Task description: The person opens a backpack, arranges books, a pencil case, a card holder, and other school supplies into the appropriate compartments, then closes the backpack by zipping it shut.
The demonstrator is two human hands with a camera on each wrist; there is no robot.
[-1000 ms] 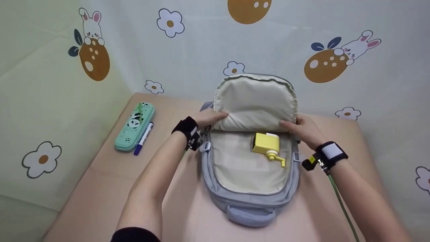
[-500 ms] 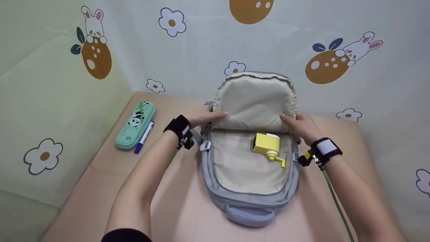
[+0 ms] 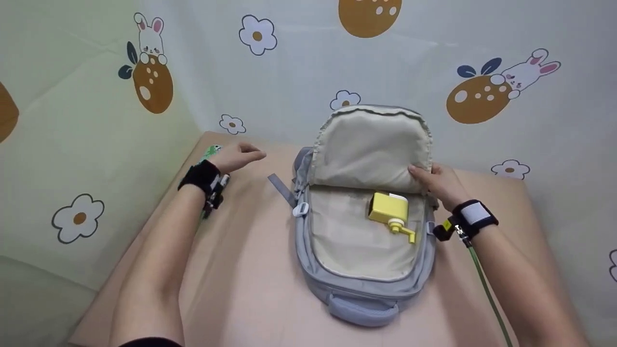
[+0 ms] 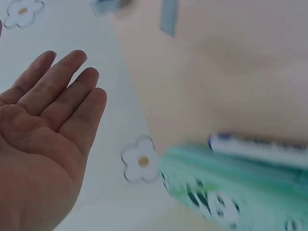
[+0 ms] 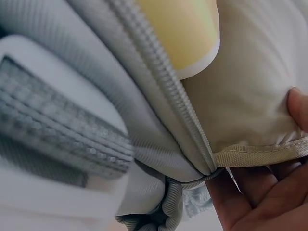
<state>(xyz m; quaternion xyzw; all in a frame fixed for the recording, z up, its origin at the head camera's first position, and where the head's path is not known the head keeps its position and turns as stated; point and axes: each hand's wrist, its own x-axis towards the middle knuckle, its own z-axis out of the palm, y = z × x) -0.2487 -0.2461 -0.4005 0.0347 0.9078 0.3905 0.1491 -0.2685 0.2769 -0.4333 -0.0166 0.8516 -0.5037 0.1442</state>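
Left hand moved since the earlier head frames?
Yes. Against the backpack in the head view, the left hand has moved left, off the flap, to the green pencil case.

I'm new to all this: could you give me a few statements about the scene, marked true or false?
1. The right hand pinches a raised flap. True.
2. The yellow crank gadget lies on the backpack's pale lining. True.
3. The left hand grips that gadget. False: it holds nothing.
4. The marker lies inside the backpack. False: it lies beside the green panda case.
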